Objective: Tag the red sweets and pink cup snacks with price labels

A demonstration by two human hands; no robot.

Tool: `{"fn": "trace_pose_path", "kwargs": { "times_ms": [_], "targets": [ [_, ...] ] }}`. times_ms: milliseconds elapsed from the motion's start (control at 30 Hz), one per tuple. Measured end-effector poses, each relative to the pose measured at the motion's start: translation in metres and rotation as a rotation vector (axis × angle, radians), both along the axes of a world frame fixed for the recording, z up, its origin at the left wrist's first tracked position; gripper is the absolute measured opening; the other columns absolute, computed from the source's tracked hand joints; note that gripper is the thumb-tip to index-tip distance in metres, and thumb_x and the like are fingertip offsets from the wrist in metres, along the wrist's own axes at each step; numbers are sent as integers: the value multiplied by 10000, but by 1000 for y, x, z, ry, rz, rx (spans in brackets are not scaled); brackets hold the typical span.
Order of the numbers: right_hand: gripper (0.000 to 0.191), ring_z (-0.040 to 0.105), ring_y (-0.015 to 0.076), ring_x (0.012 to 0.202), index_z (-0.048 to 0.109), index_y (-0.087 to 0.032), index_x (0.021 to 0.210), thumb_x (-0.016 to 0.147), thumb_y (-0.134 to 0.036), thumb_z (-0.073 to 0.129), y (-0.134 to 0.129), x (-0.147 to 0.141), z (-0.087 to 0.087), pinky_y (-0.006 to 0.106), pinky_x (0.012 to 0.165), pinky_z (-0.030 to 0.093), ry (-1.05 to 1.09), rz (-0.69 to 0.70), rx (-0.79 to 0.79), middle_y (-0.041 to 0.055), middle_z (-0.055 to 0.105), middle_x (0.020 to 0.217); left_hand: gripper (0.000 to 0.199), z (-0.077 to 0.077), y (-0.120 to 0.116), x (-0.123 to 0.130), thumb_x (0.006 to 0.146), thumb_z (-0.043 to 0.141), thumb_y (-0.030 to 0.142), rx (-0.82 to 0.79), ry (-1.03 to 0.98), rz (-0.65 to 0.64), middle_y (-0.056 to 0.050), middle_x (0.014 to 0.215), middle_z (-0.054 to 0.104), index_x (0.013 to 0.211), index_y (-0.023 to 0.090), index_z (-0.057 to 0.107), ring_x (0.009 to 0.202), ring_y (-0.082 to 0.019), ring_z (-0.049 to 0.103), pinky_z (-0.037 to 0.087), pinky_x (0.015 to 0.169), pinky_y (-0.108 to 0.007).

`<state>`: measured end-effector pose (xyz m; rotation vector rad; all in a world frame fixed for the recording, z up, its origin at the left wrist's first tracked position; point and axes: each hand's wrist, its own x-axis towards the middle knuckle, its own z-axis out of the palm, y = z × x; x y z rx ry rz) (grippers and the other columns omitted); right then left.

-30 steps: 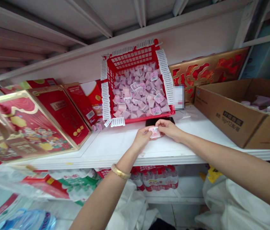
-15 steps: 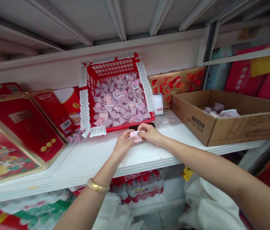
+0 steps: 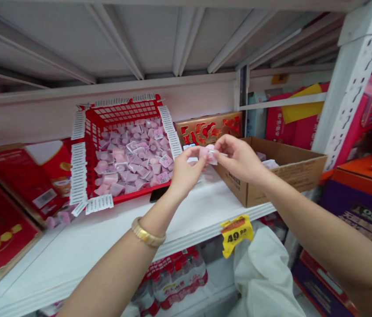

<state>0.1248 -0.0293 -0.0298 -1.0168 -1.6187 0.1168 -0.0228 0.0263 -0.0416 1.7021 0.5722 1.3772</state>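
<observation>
Above the shelf's front edge, my left hand (image 3: 187, 171) pinches a small pink jelly cup (image 3: 208, 154) from the left. My right hand (image 3: 238, 156) closes on the same cup from the right, with a thin white strip (image 3: 221, 153) showing at its fingertips. My fingers partly hide the cup. Left of my hands stands a red plastic basket (image 3: 133, 197), filled with many similar pink cups (image 3: 133, 154). Rows of white barcode labels (image 3: 78, 169) hang along its rim.
An open cardboard box (image 3: 248, 189) with a few pink items stands behind my right hand. Red gift boxes (image 3: 45, 176) stand at the left. A yellow price tag (image 3: 237, 235) hangs from the white shelf (image 3: 186, 220); bottled drinks (image 3: 173, 281) sit below.
Both hands have lifted the jelly cup off the area before the basket and carried it rightward, towards the cardboard box. The camera view has turned to the right.
</observation>
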Motion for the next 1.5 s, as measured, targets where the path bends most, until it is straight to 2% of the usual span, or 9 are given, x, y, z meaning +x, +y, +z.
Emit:
{"fn": "trace_pose_path", "kwargs": {
  "times_ms": [233,333,433,567,733,900,1067,1233,1500],
  "targets": [
    [208,549,131,598,556,-193,829,746,-366,638,-15,91,-1,252,550,434,-8,-333,-86,13,614,717,304,2,11,99,782,581,67,-86,73,-246,-99,1033,715,1067,128,668,744,-130,681,562,753,-276],
    [154,597,167,658,593,-207,862,726,-268,630,-16,112,-8,312,629,483,-107,-545,-107,37,652,774,409,-6,15,108,777,573,39,-103,134,-233,-123,1153,677,1165,146,643,789,-127,693,551,769,-252],
    [142,623,202,699,611,-227,882,741,-248,607,-12,109,-14,358,668,502,-152,-580,-93,65,669,813,395,-12,15,90,789,544,38,-75,184,-178,-138,1169,663,1158,136,647,783,-131,699,542,723,-232],
    [114,622,216,679,632,-226,830,738,-284,600,1,67,-13,368,656,498,-206,-460,-10,66,663,788,359,-20,21,38,783,525,45,-50,184,-73,-129,1138,675,1097,136,676,759,-137,697,535,675,-229],
    [98,615,189,681,643,-204,795,746,-253,574,33,-20,-1,323,670,474,-333,-242,35,54,666,798,369,-23,51,-45,759,516,53,17,215,191,-121,1000,728,1075,125,691,754,-175,697,536,660,-259],
    [141,641,203,787,683,-187,845,761,-162,573,77,-108,0,293,737,456,-482,-89,-55,72,709,864,408,-15,72,-132,773,505,84,143,581,603,-108,1008,742,1134,128,690,757,-185,696,536,721,-270],
    [243,655,219,921,705,-177,970,792,-137,545,116,-176,-7,281,808,447,-730,-42,-196,93,723,1000,393,-9,82,-201,742,565,93,126,855,787,-133,1099,719,1104,130,714,995,-248,673,489,900,-303],
    [268,643,229,1035,712,-212,1028,799,-148,588,139,-219,-13,271,835,456,-805,-25,-277,94,700,1143,339,-11,91,-237,700,618,101,55,1127,862,-131,1090,723,994,205,752,1076,-310,643,467,937,-378],
    [307,676,269,947,684,-92,1106,830,-163,571,162,-270,-30,311,761,486,-834,-48,-366,201,711,1050,227,-12,96,-241,778,575,188,28,1278,879,-198,975,734,890,159,770,978,-362,675,494,806,-412]
  ]
}}
